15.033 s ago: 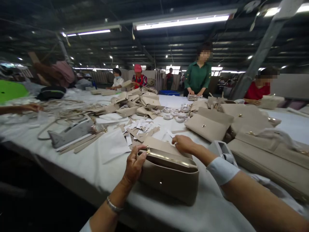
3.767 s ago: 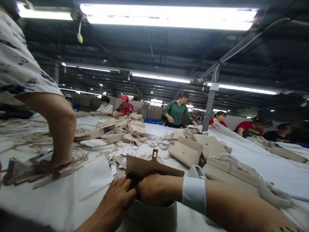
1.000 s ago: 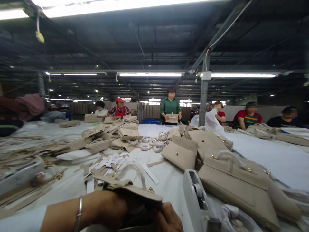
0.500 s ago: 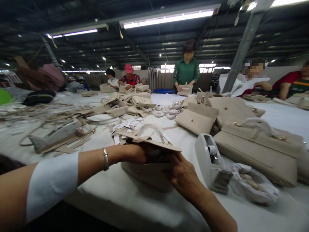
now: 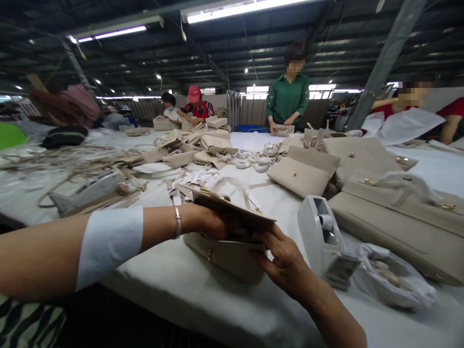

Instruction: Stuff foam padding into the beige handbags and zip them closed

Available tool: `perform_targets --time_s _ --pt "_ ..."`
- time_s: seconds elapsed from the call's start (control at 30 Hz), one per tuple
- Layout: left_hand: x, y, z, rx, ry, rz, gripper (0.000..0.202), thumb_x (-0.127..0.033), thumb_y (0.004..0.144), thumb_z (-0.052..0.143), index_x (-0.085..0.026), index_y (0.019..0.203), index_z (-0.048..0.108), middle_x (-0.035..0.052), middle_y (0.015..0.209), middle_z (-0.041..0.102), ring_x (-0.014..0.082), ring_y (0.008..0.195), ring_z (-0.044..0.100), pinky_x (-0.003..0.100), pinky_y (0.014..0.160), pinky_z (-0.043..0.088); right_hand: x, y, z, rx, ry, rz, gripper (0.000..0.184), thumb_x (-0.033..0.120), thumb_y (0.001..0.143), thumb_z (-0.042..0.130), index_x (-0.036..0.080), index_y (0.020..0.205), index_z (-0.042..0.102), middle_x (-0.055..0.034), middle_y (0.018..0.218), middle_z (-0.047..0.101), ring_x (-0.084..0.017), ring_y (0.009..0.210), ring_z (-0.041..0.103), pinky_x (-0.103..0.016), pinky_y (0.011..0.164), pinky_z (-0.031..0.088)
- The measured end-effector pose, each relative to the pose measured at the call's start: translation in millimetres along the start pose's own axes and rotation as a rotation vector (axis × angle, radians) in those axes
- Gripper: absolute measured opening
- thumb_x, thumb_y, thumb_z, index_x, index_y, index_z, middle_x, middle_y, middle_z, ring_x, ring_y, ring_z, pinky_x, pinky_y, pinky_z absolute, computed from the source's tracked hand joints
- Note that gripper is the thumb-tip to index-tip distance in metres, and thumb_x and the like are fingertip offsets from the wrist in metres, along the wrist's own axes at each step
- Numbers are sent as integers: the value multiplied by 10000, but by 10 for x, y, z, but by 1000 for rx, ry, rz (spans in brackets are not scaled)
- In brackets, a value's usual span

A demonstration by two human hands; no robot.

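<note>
A beige handbag [image 5: 226, 251] stands on the white table [image 5: 188, 295] in front of me, its flap [image 5: 232, 208] lifted. My left hand [image 5: 212, 223] reaches in under the flap, its fingers hidden inside the bag. My right hand [image 5: 284, 261] holds the bag's right side, fingers curled against the opening under the flap edge. A silver bangle sits on my left wrist [image 5: 176, 221].
A white tape dispenser [image 5: 322, 239] and a crumpled plastic bag [image 5: 395, 280] lie right of the bag. Finished beige bags [image 5: 391, 217] are stacked at the right, straps and paper scraps [image 5: 108, 179] at the left. Several people [image 5: 290, 96] work along the far side.
Over the last second the view dropped toward the table. My left hand stays under the flap, and my right hand came up to the bag's right side and stays there.
</note>
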State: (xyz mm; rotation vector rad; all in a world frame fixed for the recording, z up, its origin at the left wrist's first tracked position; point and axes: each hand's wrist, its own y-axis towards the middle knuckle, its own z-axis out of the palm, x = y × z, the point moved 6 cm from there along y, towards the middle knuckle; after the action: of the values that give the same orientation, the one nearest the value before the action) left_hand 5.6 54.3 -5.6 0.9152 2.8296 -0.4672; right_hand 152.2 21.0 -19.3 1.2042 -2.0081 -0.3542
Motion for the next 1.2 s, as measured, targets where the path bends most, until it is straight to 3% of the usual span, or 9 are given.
perform_targets --time_s 0.13,0.2,0.27,0.37,0.47,0.67,0.93,1.1,1.2 --pt "-98 -81 -78 -91 -35 68 492 -340 832 552 -217 1305 498 85 1369 499 271 1236 434 354 1053 298 28 100 -112 103 -37 39 248 174 897 452 195 1083 614 -98 1089 605 -207 979 594 -313 831 488" --pt "-62 -118 -78 -99 -112 24 392 -377 873 477 -230 1226 564 60 1273 577 249 1150 504 335 993 364 22 203 -175 178 -97 96 268 182 920 399 198 1015 648 -84 1024 654 -192 912 625 -285 788 485" --pt "5 -142 -31 -70 -185 -39 309 -357 865 462 -209 1066 642 32 1028 673 203 909 600 272 801 458 32 332 -208 278 -210 139 267 203 915 408 213 1017 655 -67 952 690 -191 836 642 -274 724 471" --pt "123 -156 68 -26 -322 -149 173 -286 763 533 -162 814 643 -18 686 604 130 606 528 199 525 392 100 541 -174 473 -403 124 279 168 870 439 231 1051 642 -54 888 710 -197 780 644 -263 640 417" --pt "161 -155 107 -49 -462 -146 117 -261 713 539 -155 664 553 -39 589 481 96 537 422 193 458 299 121 714 -109 658 -521 134 238 141 826 447 196 895 668 -63 826 708 -193 751 632 -254 585 355" --pt "112 -209 81 -82 -473 -35 85 -234 674 530 -173 632 488 -46 565 429 92 517 387 206 461 264 28 859 27 908 -378 60 235 128 758 492 193 873 686 -19 839 694 -130 690 573 -220 542 305" --pt "108 -261 69 -96 -492 26 63 -164 643 491 -172 690 532 -39 599 481 111 563 439 197 494 302 -7 816 8 915 -54 126 203 119 766 512 106 890 672 -30 806 642 -107 678 543 -199 639 395" --pt "83 -267 75 -62 -513 83 151 -96 599 461 -170 701 543 -46 617 504 109 585 455 186 517 331 15 749 -23 967 -3 270 222 340 837 533 134 892 596 5 722 566 -95 600 488 -191 529 362" --pt "96 -226 89 20 -491 36 155 -122 613 522 -170 747 582 -46 621 530 115 582 467 192 520 354 45 751 -21 895 -115 261 266 411 832 551 146 807 560 25 649 519 -94 574 453 -192 497 314"
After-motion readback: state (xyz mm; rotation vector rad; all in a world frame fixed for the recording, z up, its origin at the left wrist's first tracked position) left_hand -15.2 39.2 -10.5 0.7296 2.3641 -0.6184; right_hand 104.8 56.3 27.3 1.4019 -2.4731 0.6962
